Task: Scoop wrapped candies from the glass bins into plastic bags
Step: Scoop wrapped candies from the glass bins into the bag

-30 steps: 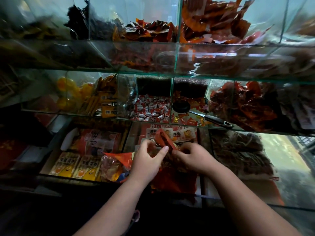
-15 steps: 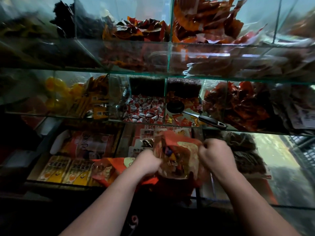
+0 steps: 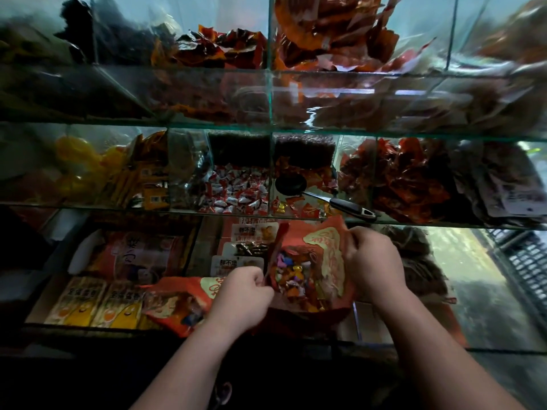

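Observation:
A red plastic bag (image 3: 322, 261) with gold print is held up in front of the lower glass bins, its mouth pulled apart. Mixed wrapped candies (image 3: 291, 275) show inside it. My left hand (image 3: 241, 297) grips the bag's left edge, and my right hand (image 3: 371, 258) grips its right edge. A black scoop (image 3: 291, 183) with a long handle lies in the middle-shelf bin of red and gold candies (image 3: 305, 207). Beside it, to the left, is a bin of red-and-white wrapped candies (image 3: 236, 189).
A second red bag (image 3: 177, 303) with candies lies to the left of my left hand. Glass shelves (image 3: 266, 125) in tiers hold red, orange and yellow packets. Yellow boxed packs (image 3: 97, 303) sit at lower left. A dark crate (image 3: 529, 264) is at the far right.
Both hands have lifted the red bag and pulled its mouth apart, so the candies inside now show. My right hand has moved right and up.

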